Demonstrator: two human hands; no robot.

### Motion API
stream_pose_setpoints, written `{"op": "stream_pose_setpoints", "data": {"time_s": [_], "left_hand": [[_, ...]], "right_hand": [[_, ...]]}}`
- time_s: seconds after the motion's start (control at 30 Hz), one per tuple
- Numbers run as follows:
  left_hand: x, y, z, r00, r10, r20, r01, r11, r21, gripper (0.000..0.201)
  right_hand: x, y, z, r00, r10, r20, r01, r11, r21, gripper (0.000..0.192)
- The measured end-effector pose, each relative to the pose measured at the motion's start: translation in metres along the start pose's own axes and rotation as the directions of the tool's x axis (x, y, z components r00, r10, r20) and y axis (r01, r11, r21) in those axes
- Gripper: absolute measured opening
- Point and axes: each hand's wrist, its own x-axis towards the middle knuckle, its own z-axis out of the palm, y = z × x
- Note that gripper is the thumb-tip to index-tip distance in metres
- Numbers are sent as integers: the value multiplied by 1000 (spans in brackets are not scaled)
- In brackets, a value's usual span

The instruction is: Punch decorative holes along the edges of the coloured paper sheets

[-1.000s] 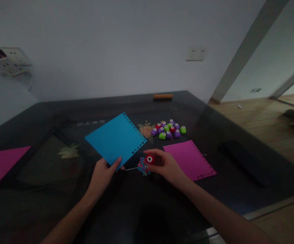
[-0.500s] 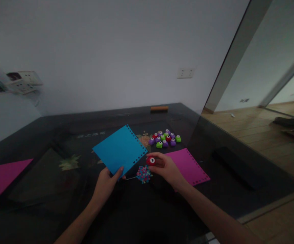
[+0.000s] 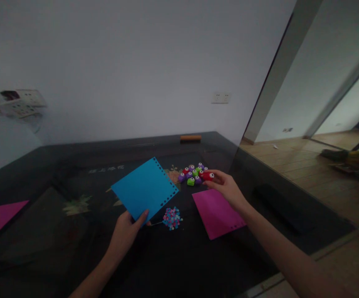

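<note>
My left hand (image 3: 124, 231) pinches the near corner of a square sheet of blue paper (image 3: 144, 189) with a row of punched holes along its right edge, thumb on top and the sheet lifted slightly off the dark glass-topped table (image 3: 58, 248). My right hand (image 3: 227, 187) reaches out over a magenta sheet of paper (image 3: 216, 212), fingertips closed around a small red plastic punch (image 3: 207, 176) (its white button faces up) at the right edge of a cluster of purple, green and red punches (image 3: 192, 174). A little heap of pink and blue paper confetti (image 3: 171, 217) lies between my hands, just right of the blue sheet's corner.
</note>
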Motion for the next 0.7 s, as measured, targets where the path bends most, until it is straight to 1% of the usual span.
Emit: {"op": "stream_pose_setpoints", "data": {"time_s": [0.13, 0.2, 0.27, 0.33, 0.43, 0.5, 0.6, 0.7], "left_hand": [[0, 3, 0, 1000, -19, -4, 19, 1000, 15, 43], [0, 5, -1, 1000, -13, -4, 13, 1000, 24, 44], [0, 6, -1, 1000, -2, 1, 2, 999, 39, 44], [0, 8, -1, 1000, -1, 1, 1, 998, 56, 45], [-1, 8, 0, 1000, -1, -3, 1, 998, 65, 46], [0, 7, 0, 1000, 3, -2, -3, 998, 66, 47], [0, 6, 0, 1000, 12, 3, -12, 998, 65, 49], [-1, 6, -1, 1000, 15, 18, -16, 998, 68, 48]], "right_hand": [[32, 18, -29, 993, -54, -106, 43, 994, -99, 43], [53, 30, -42, 980, -102, -173, 66, 977, -205, 40], [75, 41, -51, 966, -116, -229, 26, 931, -364, 35], [94, 50, -58, 960, -125, -250, -22, 858, -513, 32], [116, 58, -60, 969, -68, -238, -124, 699, -704, 31], [124, 63, -57, 974, -2, -226, -176, 619, -765, 29], [132, 71, -50, 975, 59, -214, -208, 577, -790, 25], [138, 78, -46, 972, 99, -213, -233, 537, -811, 25]]}}
